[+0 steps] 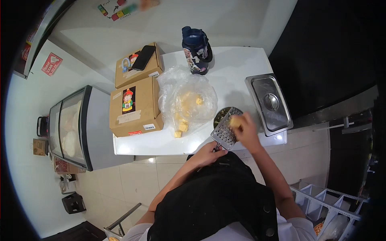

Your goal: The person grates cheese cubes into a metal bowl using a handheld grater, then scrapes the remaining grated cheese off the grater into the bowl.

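My left hand is closed around the handle of a flat metal grater. The grater lies tilted over a round container that is partly hidden beneath it; its contents are hard to make out. Pressed to the upper part of the grater is a yellow block, perhaps cheese, pinched in my right hand. To the left, a clear plastic bag holds more yellow chunks. Several yellow chunks lie at its near edge.
Two cardboard boxes stand at the left of the white table, the far one with a phone on top. A dark bottle stands at the back. A lidded steel pan sits right. Further left is a glass-topped freezer.
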`<action>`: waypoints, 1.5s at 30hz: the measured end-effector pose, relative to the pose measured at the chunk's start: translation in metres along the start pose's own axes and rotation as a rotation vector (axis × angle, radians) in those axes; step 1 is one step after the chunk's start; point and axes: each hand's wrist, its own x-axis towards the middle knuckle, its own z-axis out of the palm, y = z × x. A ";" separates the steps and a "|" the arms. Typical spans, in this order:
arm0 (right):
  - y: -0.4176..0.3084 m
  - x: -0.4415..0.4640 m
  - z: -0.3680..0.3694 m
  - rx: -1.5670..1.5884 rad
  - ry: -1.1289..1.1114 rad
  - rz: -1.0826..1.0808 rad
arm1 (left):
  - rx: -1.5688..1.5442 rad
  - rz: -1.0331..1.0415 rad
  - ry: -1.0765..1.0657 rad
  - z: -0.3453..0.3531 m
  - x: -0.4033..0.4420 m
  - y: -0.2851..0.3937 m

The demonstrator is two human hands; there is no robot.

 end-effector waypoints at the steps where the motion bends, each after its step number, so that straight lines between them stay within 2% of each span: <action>1: -0.006 -0.006 0.000 0.011 -0.036 -0.035 | 0.006 0.001 -0.001 0.000 -0.001 0.001; 4: -0.020 -0.021 0.001 0.042 -0.145 -0.144 | 0.025 0.005 -0.005 0.000 -0.003 0.005; 10: -0.010 -0.006 0.006 0.039 -0.026 -0.036 | 0.043 0.020 0.004 0.002 -0.004 0.000; 14: -0.012 -0.012 -0.001 0.040 -0.169 -0.149 | -0.081 -0.052 0.039 0.004 -0.002 -0.006; 20: -0.013 -0.005 0.001 0.068 -0.125 -0.106 | -0.093 -0.018 0.041 0.003 -0.004 -0.009; 24: -0.002 0.003 -0.006 0.060 -0.263 -0.128 | 0.000 0.038 0.066 0.002 -0.004 -0.004; 29: -0.016 0.001 -0.003 0.022 -0.231 -0.173 | -0.089 0.000 0.032 0.000 -0.004 -0.001; 35: 0.000 0.013 -0.010 0.040 -0.210 -0.044 | -0.030 0.059 0.044 0.002 0.000 0.000; 39: -0.021 -0.008 0.000 0.037 -0.234 -0.257 | 0.046 0.069 0.041 -0.001 0.005 -0.003; 45: -0.005 0.020 -0.001 0.048 -0.172 -0.079 | 0.013 0.015 0.060 0.001 0.009 0.001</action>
